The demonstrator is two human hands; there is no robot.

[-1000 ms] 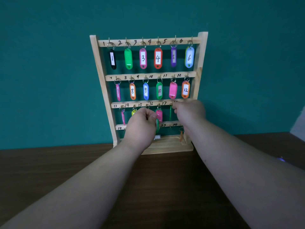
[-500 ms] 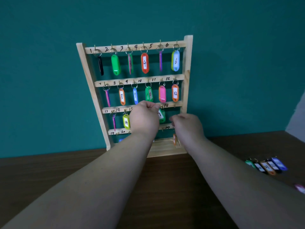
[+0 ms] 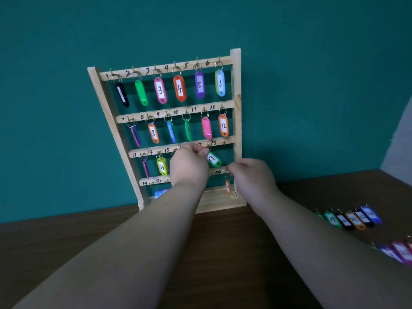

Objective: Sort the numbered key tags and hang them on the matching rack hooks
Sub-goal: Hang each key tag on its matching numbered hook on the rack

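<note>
Wooden key rack stands upright on the dark wood counter, against a teal wall. Four rails, numbers handwritten on them.

Top rail: tags on hooks 1–6, readable ones are pink 3, orange 4, purple 5, light blue 6. Second rail: six tags, orange 8 and orange 12 legible, the others turned edge-on or blank side out. Third rail: a thin pink tag under 13, yellow-green 14.

Left hand is up at the third rail near the 17 mark, fingers pinched closed at the ring of a green tag. That tag hangs tilted just right of the fingertips, its number not fully readable. Hook 18 is bare.

Right hand sits at the right end of the bottom rail by the 24 mark, fingers curled together; can't tell if it's gripping anything. A small orange tag hangs just below it.

Loose tags lie in a row on the counter at right, well apart from the rack; more at the far right edge, blurred.
</note>
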